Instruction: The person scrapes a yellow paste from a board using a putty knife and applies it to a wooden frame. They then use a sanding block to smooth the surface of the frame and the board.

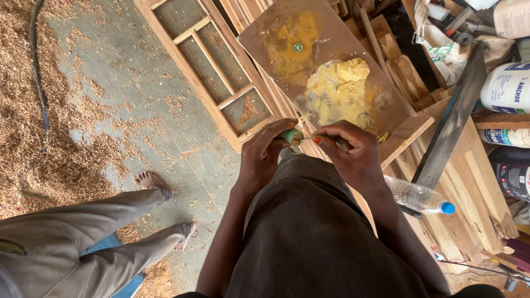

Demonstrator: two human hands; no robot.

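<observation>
Gripping a small green tube in my left hand, just above my knee, my right hand pinches what looks like a thin tool at its tip. Yellow putty sits on the board ahead.

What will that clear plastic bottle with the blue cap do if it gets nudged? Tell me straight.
The plastic bottle lies on its side across sloping wooden planks, so a nudge would probably set it rolling. It looks thin-walled and mostly empty, so likely light and easy to dent. The blue cap appears on, so spilling seems unlikely.
</observation>
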